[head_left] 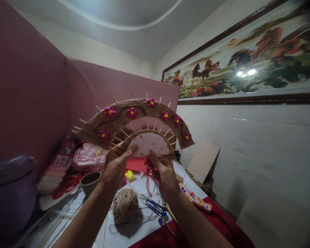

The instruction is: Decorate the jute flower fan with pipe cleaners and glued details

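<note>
I hold up a fan-shaped craft piece (134, 119) in front of me. It is a jute-wrapped arch on wooden skewers, dotted with several pink flowers. My left hand (116, 163) grips its lower left edge, thumb pressed on the inner arch. My right hand (164, 172) pinches the lower right base, fingers closed on it. Below my hands a ball of jute twine (125, 205) lies on the white sheet (134, 230).
Blue-handled snips (153, 206) and a colourful dotted tool (195, 199) lie right of the twine. A small dark bowl (90, 181) sits left. Pink fabric and packets (89, 156) pile by the pink wall. A cardboard piece (203, 160) leans on the right wall.
</note>
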`<state>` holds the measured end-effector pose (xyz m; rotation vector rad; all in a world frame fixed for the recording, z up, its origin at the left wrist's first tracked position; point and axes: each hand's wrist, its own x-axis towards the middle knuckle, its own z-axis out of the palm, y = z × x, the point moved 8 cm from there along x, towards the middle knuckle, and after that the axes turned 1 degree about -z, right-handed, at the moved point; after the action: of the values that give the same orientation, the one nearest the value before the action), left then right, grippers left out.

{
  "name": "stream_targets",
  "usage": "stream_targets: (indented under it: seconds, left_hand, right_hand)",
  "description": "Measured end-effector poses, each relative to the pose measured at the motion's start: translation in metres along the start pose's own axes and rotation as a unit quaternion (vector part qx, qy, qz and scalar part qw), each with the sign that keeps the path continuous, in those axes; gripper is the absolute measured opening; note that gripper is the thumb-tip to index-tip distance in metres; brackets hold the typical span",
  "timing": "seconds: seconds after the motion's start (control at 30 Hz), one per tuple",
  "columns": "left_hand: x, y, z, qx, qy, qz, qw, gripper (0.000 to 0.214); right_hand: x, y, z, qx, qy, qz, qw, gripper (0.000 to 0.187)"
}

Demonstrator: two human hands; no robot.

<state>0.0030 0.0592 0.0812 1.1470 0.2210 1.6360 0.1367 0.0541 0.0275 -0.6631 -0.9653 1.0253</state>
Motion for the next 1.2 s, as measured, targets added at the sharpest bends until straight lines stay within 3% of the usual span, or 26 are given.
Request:
stream_targets:
  seconds: [0.57,0.83,0.97,1.2]
  left_hand:
    - [0.0,-0.007,-0.001,0.002,0.005,-0.016,1.0,0.027]
    - [0.003,0.0,-0.012,-0.037,0.048,-0.017,0.998,0.027]
    - [0.006,0.0,-0.014,-0.056,0.04,-0.031,0.997,0.032]
    - [0.008,0.007,-0.017,-0.064,0.046,-0.019,0.997,0.027]
  right_hand:
    - [-0.006,-0.004,-0.002,0.038,0.051,0.025,0.998,0.03]
    - [-0.008,-0.003,0.0,-0.045,-0.019,-0.002,0.999,0.037]
    - [-0.012,-0.002,0.002,-0.04,-0.045,-0.021,0.998,0.029]
    - [-0.016,0.001,0.006,-0.074,-0.049,-0.015,0.996,0.026]
